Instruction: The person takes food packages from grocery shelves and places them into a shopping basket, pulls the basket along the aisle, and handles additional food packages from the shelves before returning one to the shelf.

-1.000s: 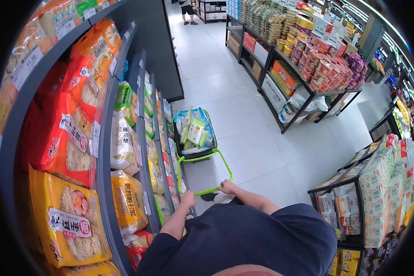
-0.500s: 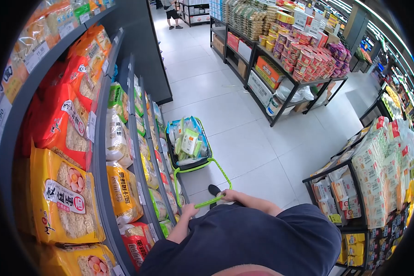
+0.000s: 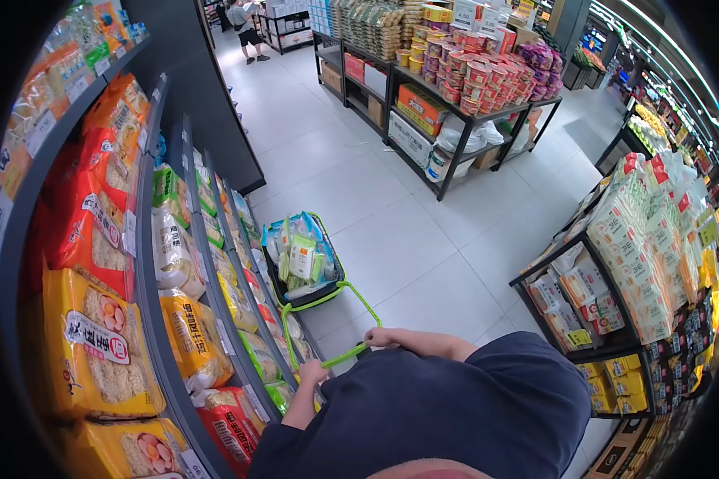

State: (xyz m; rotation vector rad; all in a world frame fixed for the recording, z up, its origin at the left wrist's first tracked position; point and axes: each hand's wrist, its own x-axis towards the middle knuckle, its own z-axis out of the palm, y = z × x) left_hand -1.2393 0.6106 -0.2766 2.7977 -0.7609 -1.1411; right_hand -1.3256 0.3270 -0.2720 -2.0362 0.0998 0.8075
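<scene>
Kind of place: a shop, by its look a self-service supermarket.
Shelves: at the left stand grey shelves (image 3: 144,239), filled in rows with printed bags of dry noodles (image 3: 104,343).
Prices: small price tags (image 3: 129,232) are fixed along the shelf edges.
Display: across the floor, a black rack (image 3: 455,162) carries stacked cups (image 3: 487,84), and printed cards (image 3: 465,14) stand above them.
Aisle: pale floor tiles (image 3: 375,191) make a broad passage between the goods.
Basket: a filled shopping basket (image 3: 315,297) with a green handle is beside the shelves.

Floor (image 3: 439,247) at frame centre permits passage; shelving (image 3: 146,275) at left, basket (image 3: 319,293) at centre-left and rack (image 3: 615,291) at right obstruct.
</scene>
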